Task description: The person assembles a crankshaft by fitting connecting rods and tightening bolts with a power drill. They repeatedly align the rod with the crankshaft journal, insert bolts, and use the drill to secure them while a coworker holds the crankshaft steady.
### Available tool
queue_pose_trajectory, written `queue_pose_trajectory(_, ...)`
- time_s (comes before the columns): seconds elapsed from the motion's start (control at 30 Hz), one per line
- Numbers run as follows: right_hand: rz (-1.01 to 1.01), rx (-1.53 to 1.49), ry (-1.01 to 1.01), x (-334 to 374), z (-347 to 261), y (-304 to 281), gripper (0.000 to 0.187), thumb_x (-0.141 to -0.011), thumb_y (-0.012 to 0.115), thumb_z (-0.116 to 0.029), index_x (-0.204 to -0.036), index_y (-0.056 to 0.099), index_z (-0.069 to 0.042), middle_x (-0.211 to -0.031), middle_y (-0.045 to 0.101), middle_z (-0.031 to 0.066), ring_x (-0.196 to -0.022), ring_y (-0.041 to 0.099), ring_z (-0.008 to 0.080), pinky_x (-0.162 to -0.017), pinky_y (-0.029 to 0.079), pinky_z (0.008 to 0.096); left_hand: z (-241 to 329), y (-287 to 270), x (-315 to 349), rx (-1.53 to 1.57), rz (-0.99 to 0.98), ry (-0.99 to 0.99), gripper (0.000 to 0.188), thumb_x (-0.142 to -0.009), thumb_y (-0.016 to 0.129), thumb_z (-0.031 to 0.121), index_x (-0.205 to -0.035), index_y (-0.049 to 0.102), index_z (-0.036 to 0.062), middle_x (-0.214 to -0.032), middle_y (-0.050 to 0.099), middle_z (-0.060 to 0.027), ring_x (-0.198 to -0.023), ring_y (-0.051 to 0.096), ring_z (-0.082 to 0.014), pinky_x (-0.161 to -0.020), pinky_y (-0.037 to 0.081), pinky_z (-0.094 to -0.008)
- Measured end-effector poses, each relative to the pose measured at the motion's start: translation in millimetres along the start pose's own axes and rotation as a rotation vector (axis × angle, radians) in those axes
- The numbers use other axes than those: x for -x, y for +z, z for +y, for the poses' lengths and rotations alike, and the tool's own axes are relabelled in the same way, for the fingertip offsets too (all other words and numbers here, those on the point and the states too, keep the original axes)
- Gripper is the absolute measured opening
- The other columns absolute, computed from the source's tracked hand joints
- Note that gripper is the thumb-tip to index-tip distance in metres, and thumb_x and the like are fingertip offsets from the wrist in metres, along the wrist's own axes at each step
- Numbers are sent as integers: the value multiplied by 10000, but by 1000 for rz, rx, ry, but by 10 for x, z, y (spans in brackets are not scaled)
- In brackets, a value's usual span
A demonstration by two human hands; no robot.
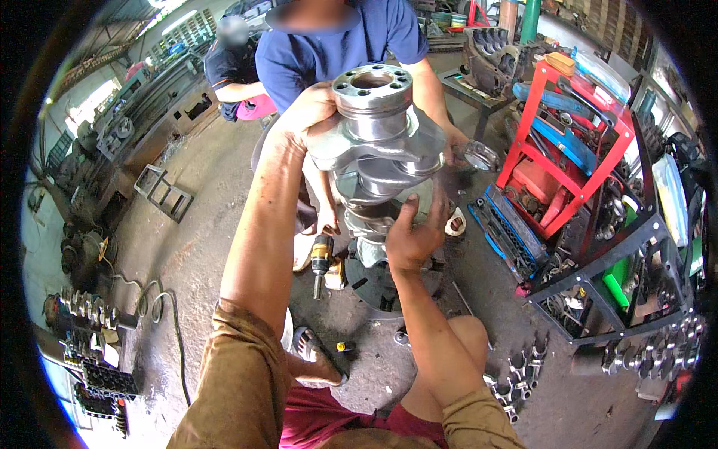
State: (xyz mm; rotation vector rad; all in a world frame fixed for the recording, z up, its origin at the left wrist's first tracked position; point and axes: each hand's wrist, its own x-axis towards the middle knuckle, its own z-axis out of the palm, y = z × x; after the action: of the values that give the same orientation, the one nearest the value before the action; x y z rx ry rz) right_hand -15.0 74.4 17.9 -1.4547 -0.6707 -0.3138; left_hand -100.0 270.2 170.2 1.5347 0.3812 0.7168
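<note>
A large shiny crankshaft [374,123] stands upright before me, its round bolt-holed flange at the top. My left hand [313,112] is closed over the edge of its upper web, just left of the flange. Lower down, my right hand [417,236] is at the crankshaft's right side, thumb raised and apart from the fingers. Whether its fingertips press on the metal, I cannot tell. Under the crankshaft lies a dark round base [378,295], partly hidden. A yellow and black power driver [321,258] points downward in the hand of a co-worker facing me.
The co-worker in a blue shirt [329,52] leans in close behind the crankshaft. At right stand a red tool rack [523,120] and an open socket case [508,232]. Connecting rods [516,382] lie on the floor. A cable [176,322] curls at left, near a metal frame [162,193].
</note>
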Motion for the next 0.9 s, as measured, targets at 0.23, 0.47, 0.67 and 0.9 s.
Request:
queue_pose_trajectory(0.23,-56,10,-76,-46,55,-52,533,-850,565,-184,-1325,460,35,-1292,517,273,-1212,495,441,-1038,387,484,31,-10,13,357,-497,143,339,-867,573,11,-1195,589,-71,-1154,658,-162,-985,640,-229,-921,499,-366)
queue_pose_trajectory(0.47,-108,-294,226,-67,120,-104,583,-840,637,-136,-1350,400,16,-1320,476,267,-1246,469,402,-1052,371,458,76,69,105,388,-592,215,424,-860,595,0,-1270,521,-78,-1207,631,-174,-1061,627,-242,-963,491,-391)
queue_pose_trajectory(0.67,95,-21,632,-767,816,-198,670,-756,824,-201,-1252,469,76,-1144,639,142,-982,641,246,-858,492,346,65,37,54,330,-525,165,407,-892,629,71,-1265,534,-61,-1186,641,-167,-1035,636,-239,-933,505,-388)
queue_pose_trajectory(0.9,440,-65,436,-999,1030,109,690,-635,849,-295,-1170,544,15,-1098,643,231,-1021,627,398,-894,490,447,9,-82,28,143,-416,184,429,-867,698,158,-1222,572,-48,-1158,650,-140,-1055,621,-228,-957,477,-347)
